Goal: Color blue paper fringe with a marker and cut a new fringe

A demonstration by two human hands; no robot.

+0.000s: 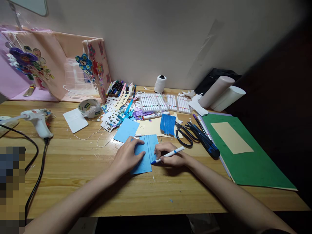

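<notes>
The person is drawing lines w/ a blue marker (168, 155) on a blue sheet (146, 154) that lies flat on the wooden table (73, 169), near the front-centre, just below a loose blue card (126, 129) and a cream sheet (151, 127).

To do this stroke well (a judgement): keep the sheet pinned so it can't skid, hold the tip at a steady low slant, pull in one even pass parallel to the lines already there, and keep the wrist off wet ink.

Left hand (126, 156): palm down, fingers spread flat on the sheet's left part, pressing it to the table; nothing gripped. Forearm comes in from lower left.

Right hand (170, 154): fingers closed round the marker in a pen grip, tip touching the sheet's right edge area, barrel slanting up to the right; heel of hand resting on the table. Forearm comes in from lower right.

Scissors (185, 133) lie just right of the work, a green folder (246, 156) beyond them; a glue gun (36, 120) sits well apart at left.
</notes>
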